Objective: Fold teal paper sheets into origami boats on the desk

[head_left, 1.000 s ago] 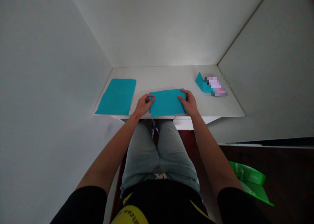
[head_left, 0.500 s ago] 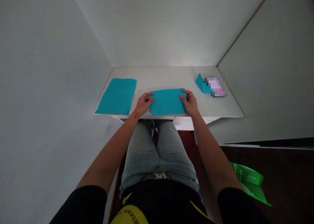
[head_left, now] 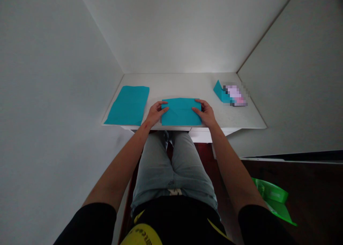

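Note:
A turquoise sheet of paper with a crease across it lies at the front edge of the white table, in front of me. My left hand pinches its left side, thumb on top near the upper left corner. On the opposite side, my right hand grips the upper right corner between thumb and fingers. The fingertips under the paper are partly hidden.
Another, larger turquoise sheet lies flat at the table's left. A folded turquoise piece touches a blurred pinkish item at the right. Walls enclose the white table. A green plastic object is on the dark floor.
The sheet between my hands has shifted slightly left and now lies straighter, its top edge more level. My right hand has moved a little left with it.

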`<state>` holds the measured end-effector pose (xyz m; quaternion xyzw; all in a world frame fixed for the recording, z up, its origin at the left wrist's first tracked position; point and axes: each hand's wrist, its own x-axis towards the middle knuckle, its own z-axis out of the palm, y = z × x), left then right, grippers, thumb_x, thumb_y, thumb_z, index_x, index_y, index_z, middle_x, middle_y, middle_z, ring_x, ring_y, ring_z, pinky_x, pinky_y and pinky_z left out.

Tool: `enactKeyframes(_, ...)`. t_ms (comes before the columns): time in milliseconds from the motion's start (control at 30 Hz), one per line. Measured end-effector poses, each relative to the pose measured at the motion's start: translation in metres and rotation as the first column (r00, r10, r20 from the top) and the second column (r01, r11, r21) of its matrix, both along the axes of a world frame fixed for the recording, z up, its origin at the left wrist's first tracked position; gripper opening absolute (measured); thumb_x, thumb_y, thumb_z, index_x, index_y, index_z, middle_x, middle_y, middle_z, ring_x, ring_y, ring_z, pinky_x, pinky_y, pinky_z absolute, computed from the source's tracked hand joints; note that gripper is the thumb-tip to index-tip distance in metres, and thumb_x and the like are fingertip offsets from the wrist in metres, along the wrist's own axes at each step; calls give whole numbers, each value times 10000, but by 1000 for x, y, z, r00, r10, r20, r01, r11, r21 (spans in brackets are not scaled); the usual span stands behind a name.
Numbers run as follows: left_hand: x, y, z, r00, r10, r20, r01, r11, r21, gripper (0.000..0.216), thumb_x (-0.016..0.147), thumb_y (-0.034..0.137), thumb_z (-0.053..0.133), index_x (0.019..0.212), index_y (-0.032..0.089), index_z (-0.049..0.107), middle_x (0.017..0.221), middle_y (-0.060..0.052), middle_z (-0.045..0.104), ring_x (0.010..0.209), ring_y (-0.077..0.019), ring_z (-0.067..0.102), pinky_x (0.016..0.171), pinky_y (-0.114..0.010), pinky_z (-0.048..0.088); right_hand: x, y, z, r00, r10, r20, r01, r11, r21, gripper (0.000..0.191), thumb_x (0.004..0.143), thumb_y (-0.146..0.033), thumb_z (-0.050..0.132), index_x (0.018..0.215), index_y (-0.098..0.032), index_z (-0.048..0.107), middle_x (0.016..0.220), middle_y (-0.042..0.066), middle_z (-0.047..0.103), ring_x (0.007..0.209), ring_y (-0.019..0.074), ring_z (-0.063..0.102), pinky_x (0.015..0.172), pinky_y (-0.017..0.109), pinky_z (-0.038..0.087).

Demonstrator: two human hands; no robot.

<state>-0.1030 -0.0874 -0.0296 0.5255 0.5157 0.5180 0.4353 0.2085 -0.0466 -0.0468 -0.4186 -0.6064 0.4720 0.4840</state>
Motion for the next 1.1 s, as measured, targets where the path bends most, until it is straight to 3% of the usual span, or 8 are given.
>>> enactKeyframes(133,-1,-1,-2,1000,-15,21,15,999,-31,549,775,435,915,1242,206,737,913,-37,738,761,-158,666,683,-276,569,0,0,0,1000,14,-3,-14,1000,5,660,775,-589,889,1323,-296,668,1057,42,756,901,253,702,882,478,637)
enactKeyframes(367,-4,2,-6,999,-46,-15,46,999,-16,576,768,459,921,1249,201,740,917,-39,744,801,-197,702,737,-326,612,-1,-6,7,995,96,24,-96,995,-10,637,817,-581,864,1349,-291,668,1054,50,754,912,257,700,822,436,633)
enactKeyframes(500,-1,1,-8,994,-44,101,42,999,29,948,745,481,944,1557,248,514,1179,-94,770,978,-249,757,844,-387,652,-2,-6,6,997,79,5,-79,997,6,785,851,-632,823,1512,-316,540,993,36,754,841,244,692,736,406,619)
enactKeyframes(600,0,2,-10,991,-17,134,15,1000,18,1066,745,513,941,1623,240,403,1184,-111,776,1000,-262,766,877,-416,651,-2,-3,2,1000,12,3,-12,1000,24,919,839,-662,825,1592,-312,430,871,-5,715,747,218,664,665,367,591)
enactKeyframes(800,4,3,-6,995,21,98,-22,1000,13,608,741,579,911,1145,178,697,1103,-106,799,973,-243,750,893,-401,623,-2,2,-1,999,-47,19,47,998,29,764,818,-711,806,1411,-310,539,813,-23,647,712,203,600,655,350,533)
enactKeyframes(900,5,1,-2,997,69,32,-70,997,30,518,781,658,851,925,184,699,898,-50,759,825,-193,693,758,-325,580,-3,1,4,999,-40,8,40,999,8,565,818,-742,779,1095,-281,606,811,-9,627,717,191,566,655,333,486)
enactKeyframes(967,4,-1,1,994,111,-15,-110,993,36,522,806,694,813,825,193,667,771,-11,681,718,-157,613,659,-283,507,-3,0,7,999,-52,8,52,999,-6,536,817,-754,766,901,-266,559,756,-17,571,683,172,512,621,312,432)
enactKeyframes(1100,3,-3,4,989,141,-47,-140,990,16,540,805,715,799,775,207,618,715,15,596,675,-136,524,613,-261,417,-4,-4,12,995,-86,58,86,996,-3,571,823,-768,750,776,-265,484,666,-45,446,630,149,404,573,293,343)
